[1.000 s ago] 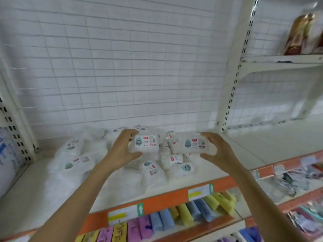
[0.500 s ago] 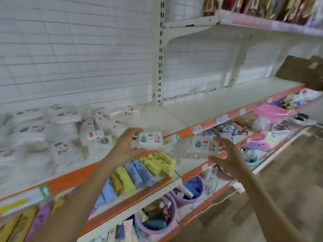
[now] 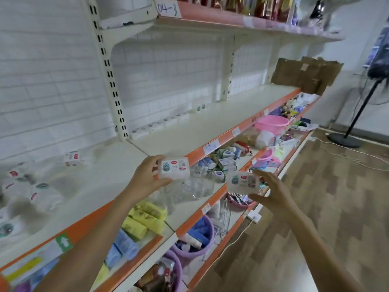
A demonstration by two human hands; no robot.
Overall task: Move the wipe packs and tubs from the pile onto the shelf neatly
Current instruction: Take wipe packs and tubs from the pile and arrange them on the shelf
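My left hand (image 3: 146,178) grips a white wipe pack (image 3: 173,167) with a cartoon label, held just in front of the orange shelf edge. My right hand (image 3: 271,191) grips a second white wipe pack (image 3: 243,182) lower and further right, out over the lower shelves. The pile of wipe packs (image 3: 27,192) lies blurred on the cream shelf at the left. On the right-hand shelf section (image 3: 210,125) a row of small packs (image 3: 166,121) lines the back wall.
A slotted upright post (image 3: 109,81) divides the two shelf sections. Lower shelves hold yellow and blue packs (image 3: 143,222), purple tubs (image 3: 195,245) and a pink basin (image 3: 272,123). Cardboard (image 3: 305,73) leans at the far end. A fan stand (image 3: 345,141) occupies the wooden floor.
Both hands lifted a pack each off the pile and carried them to the right. The view has swung right, leaving the pile at the left edge.
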